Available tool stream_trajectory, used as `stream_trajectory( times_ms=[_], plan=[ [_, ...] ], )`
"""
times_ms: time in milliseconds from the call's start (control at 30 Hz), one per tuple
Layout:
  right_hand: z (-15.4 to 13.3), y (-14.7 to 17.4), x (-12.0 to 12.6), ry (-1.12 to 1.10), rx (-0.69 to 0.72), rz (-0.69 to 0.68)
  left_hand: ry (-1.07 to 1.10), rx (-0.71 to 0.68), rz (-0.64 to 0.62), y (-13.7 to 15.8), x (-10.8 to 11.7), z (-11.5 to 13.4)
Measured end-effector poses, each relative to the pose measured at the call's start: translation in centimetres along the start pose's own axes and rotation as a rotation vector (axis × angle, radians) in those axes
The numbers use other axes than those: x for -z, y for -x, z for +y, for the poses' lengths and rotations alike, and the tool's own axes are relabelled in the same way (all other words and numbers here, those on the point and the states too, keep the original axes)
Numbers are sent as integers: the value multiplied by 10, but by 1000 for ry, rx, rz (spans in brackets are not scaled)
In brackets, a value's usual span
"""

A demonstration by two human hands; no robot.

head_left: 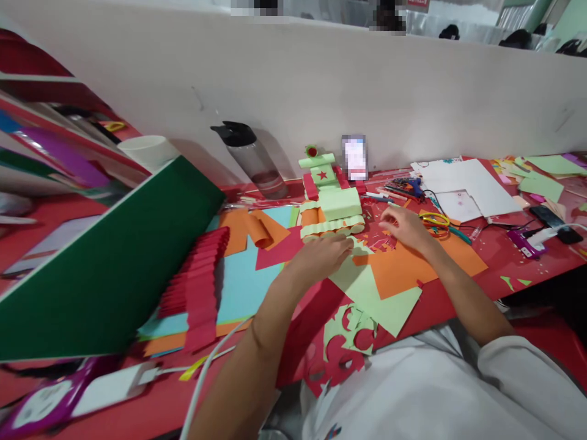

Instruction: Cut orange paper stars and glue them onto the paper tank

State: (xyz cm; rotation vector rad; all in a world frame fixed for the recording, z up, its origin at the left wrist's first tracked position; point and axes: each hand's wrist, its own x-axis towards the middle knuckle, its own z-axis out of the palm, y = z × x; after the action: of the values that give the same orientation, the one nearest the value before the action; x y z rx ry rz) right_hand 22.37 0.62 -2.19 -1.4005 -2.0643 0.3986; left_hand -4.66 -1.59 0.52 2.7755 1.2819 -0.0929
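A paper model (340,205) in pale green, with orange parts and a red star, stands on the red tabletop (498,269) near the wall. The left hand (323,252) lies palm down just in front of its near edge; whether it touches the model or grasps anything cannot be told. The right hand (406,227) is to the model's right, fingers loosely bent above small orange scraps (384,243); whether it pinches something is unclear.

Below the hands, an orange sheet (413,269) overlaps a pale green sheet (380,308), with a green cut-out sheet (351,335) full of holes nearer the body. Yellow-handled scissors (435,219) lie beside the right wrist.

Behind the model, a lit phone (354,157) leans upright against the wall. Farther left are a tilted bottle (257,160), pleated red paper (202,290) on blue sheets (243,278), and a slanting green board (114,263). White sheets (481,183) and a purple power strip (523,243) lie far right.
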Motion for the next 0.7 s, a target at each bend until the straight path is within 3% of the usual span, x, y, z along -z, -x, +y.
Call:
stream_trajectory(
  times_ms=[100, 200, 367, 700],
  plan=[
    [32, 2, 36, 133, -140, 61, 8, -118, 6, 4, -13, 3],
    [57, 7, 57, 189, -213, 39, 56, -206, 43, 7, -25, 0],
    [73, 10, 58, 235, -233, -79, 155, -246, 69, 7, -34, -3],
    [73, 16, 61, 276, -181, -179, 160, -261, 28, 3, -34, -4]
  ],
)
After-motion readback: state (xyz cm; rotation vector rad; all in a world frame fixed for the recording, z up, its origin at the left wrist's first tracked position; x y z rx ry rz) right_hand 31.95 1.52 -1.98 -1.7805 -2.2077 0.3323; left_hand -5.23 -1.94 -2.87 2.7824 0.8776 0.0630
